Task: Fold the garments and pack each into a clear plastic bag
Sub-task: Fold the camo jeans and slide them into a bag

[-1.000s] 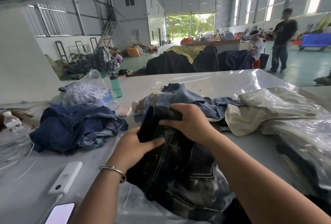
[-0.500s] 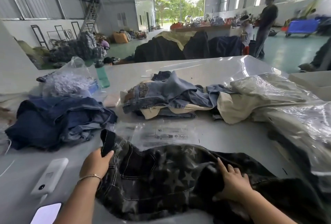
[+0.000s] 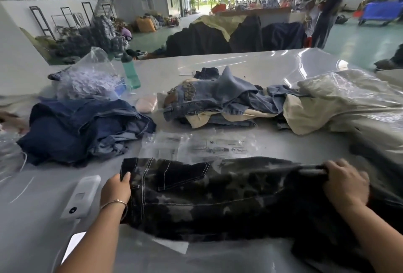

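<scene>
Near edge: the trousers lie spread across the tabletop, left hand on their left end, right hand on their right end.
Just behind the trousers: a flat plastic bag lies on the tabletop.
Left of the left hand: a small device, and nearer still what may be a phone.
Left, further back: a denim heap; behind it a bag of tags, with a bottle to that bag's right.
Centre, behind the flat bag: a jeans pile.
Right: bagged garments, touching the jeans pile.
Beyond the tabletop: a person stands on the floor, far right.
</scene>
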Demonstrator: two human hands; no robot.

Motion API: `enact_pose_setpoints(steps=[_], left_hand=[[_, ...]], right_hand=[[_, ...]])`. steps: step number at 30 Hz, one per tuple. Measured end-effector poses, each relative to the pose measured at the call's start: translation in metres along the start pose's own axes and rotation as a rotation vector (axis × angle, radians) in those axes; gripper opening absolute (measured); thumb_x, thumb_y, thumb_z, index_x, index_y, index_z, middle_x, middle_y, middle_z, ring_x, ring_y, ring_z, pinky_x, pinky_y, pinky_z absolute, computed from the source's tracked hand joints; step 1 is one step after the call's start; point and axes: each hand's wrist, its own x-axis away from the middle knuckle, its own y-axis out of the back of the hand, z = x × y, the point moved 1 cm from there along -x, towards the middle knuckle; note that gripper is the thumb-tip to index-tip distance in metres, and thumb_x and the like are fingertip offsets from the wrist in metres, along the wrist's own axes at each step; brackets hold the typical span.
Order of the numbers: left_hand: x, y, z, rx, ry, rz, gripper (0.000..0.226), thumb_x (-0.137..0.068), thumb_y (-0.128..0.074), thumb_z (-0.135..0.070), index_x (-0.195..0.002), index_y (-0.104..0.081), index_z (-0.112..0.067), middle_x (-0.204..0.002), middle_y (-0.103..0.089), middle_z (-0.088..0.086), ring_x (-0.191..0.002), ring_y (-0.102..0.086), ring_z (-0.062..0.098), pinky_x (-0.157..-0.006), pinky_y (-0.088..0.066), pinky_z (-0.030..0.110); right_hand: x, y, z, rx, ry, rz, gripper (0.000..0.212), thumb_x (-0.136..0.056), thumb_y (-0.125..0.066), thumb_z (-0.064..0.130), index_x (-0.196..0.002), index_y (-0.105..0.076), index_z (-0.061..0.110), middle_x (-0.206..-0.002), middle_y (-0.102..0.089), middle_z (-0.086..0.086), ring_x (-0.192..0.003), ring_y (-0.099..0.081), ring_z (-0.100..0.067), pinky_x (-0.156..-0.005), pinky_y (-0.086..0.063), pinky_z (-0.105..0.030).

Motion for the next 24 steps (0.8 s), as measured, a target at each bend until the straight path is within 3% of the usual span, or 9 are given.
enact_pose_setpoints(steps=[2, 4, 8, 11, 13, 16, 19, 22, 24], left_hand=[[-0.006, -0.008, 0.012, -0.032, 0.017, 0.045, 0.041, -0.101, -0.042, -0.030, -0.105, -0.062, 0.005, -0.110, -0.061, 0.030, -0.100, -0.056, 0.043, -0.081, -0.041, 0.041], [-0.012, -0.013, 0.022, -0.048, 0.009, 0.079, 0.038, -0.101, -0.042, -0.027, -0.104, -0.061, 0.005, -0.111, -0.060, 0.030, -0.101, -0.056, 0.042, -0.080, -0.040, 0.041], [-0.020, -0.013, 0.031, -0.093, 0.002, 0.083, 0.034, -0.100, -0.045, -0.025, -0.099, -0.060, 0.005, -0.109, -0.060, 0.030, -0.099, -0.054, 0.043, -0.079, -0.040, 0.042], [-0.005, -0.015, 0.022, -0.218, 0.001, -0.106, 0.033, -0.091, -0.058, -0.020, -0.118, -0.054, -0.002, -0.122, -0.051, 0.028, -0.111, -0.044, 0.044, -0.084, -0.041, 0.049], [0.022, -0.028, -0.003, -0.179, -0.242, -0.179, 0.044, -0.081, -0.068, -0.013, -0.122, -0.054, -0.002, -0.124, -0.051, 0.027, -0.114, -0.042, 0.045, -0.088, -0.042, 0.053], [0.094, -0.063, -0.054, -0.106, -0.776, 0.032, 0.035, -0.077, -0.075, -0.022, -0.109, -0.066, -0.011, -0.111, -0.063, 0.009, -0.109, -0.051, 0.032, -0.090, -0.046, 0.043], [0.167, -0.104, -0.088, -0.038, -1.092, 0.305, 0.035, -0.076, -0.071, -0.047, -0.102, -0.066, -0.024, -0.103, -0.061, -0.010, -0.102, -0.052, 0.014, -0.087, -0.044, 0.030], [0.200, -0.138, -0.098, -0.152, -1.082, 0.381, 0.043, -0.082, -0.060, -0.054, -0.120, -0.057, -0.034, -0.115, -0.053, -0.017, -0.110, -0.045, 0.007, -0.093, -0.037, 0.023], [0.199, -0.145, -0.101, -0.208, -1.018, 0.375, 0.033, -0.087, -0.061, -0.045, -0.117, -0.063, -0.033, -0.110, -0.058, -0.014, -0.106, -0.052, 0.010, -0.089, -0.041, 0.025]], right_hand=[[0.015, -0.007, 0.006, 0.145, 0.044, 0.225, 0.028, -0.079, -0.059, 0.020, -0.103, -0.059, 0.034, -0.109, -0.064, 0.005, -0.103, -0.061, -0.019, -0.081, -0.031, -0.034], [0.032, -0.016, 0.008, 0.149, 0.053, 0.242, 0.038, -0.074, -0.062, 0.022, -0.110, -0.057, 0.035, -0.114, -0.064, 0.008, -0.108, -0.059, -0.016, -0.084, -0.030, -0.035], [0.059, -0.025, 0.016, -0.062, 0.085, -0.114, 0.051, -0.060, -0.060, 0.012, -0.111, -0.069, 0.011, -0.105, -0.069, -0.012, -0.096, -0.063, -0.034, -0.084, -0.033, -0.041], [0.078, -0.028, 0.020, -0.116, 0.046, -0.228, 0.060, -0.062, -0.062, 0.011, -0.122, -0.064, 0.007, -0.121, -0.063, -0.017, -0.108, -0.058, -0.038, -0.093, -0.034, -0.048], [0.089, -0.034, 0.015, -0.125, -0.024, -0.218, 0.077, -0.057, -0.081, 0.007, -0.130, -0.058, 0.006, -0.133, -0.053, -0.021, -0.120, -0.048, -0.040, -0.102, -0.030, -0.056], [0.108, -0.042, 0.002, -0.162, -0.148, -0.232, 0.091, -0.052, -0.090, 0.016, -0.135, -0.051, 0.008, -0.138, -0.043, -0.022, -0.127, -0.038, -0.037, -0.105, -0.025, -0.055], [0.123, -0.053, -0.017, -0.185, -0.424, 0.002, 0.107, -0.066, -0.079, 0.053, -0.149, -0.023, 0.017, -0.154, -0.019, -0.015, -0.142, -0.017, -0.030, -0.112, -0.017, -0.056], [0.130, -0.064, -0.039, -0.135, -0.520, 0.389, 0.120, -0.064, -0.049, 0.088, -0.153, 0.002, 0.025, -0.161, -0.001, -0.005, -0.147, -0.004, -0.026, -0.115, -0.015, -0.056], [0.130, -0.063, -0.053, -0.082, -0.436, 0.433, 0.117, -0.064, -0.040, 0.093, -0.153, -0.003, 0.028, -0.161, -0.008, 0.000, -0.146, -0.010, -0.024, -0.111, -0.023, -0.052]])
